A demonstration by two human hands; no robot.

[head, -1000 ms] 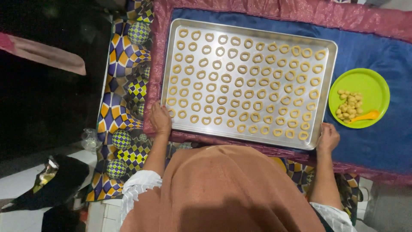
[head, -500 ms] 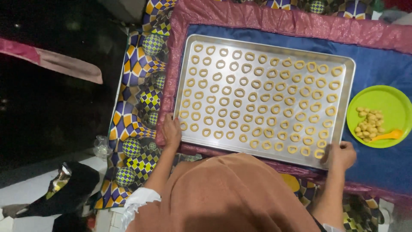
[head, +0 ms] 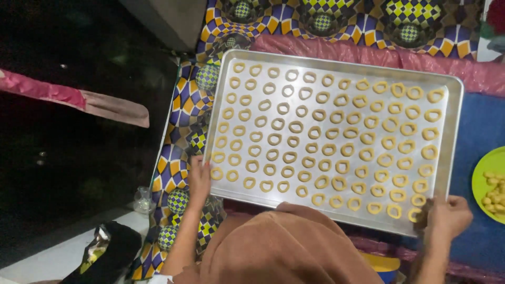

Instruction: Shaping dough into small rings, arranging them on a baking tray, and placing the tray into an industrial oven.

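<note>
The metal baking tray (head: 336, 63) of ring-shaped dough pieces, filling the frame's centre with its long axis left to right, is gripped at its two lower corners by the left hand (head: 199, 181) and right hand (head: 446, 216).

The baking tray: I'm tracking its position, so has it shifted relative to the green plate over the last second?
Cannot tell: the baking tray sits about as near the green plate as before; the head camera itself moved.
</note>
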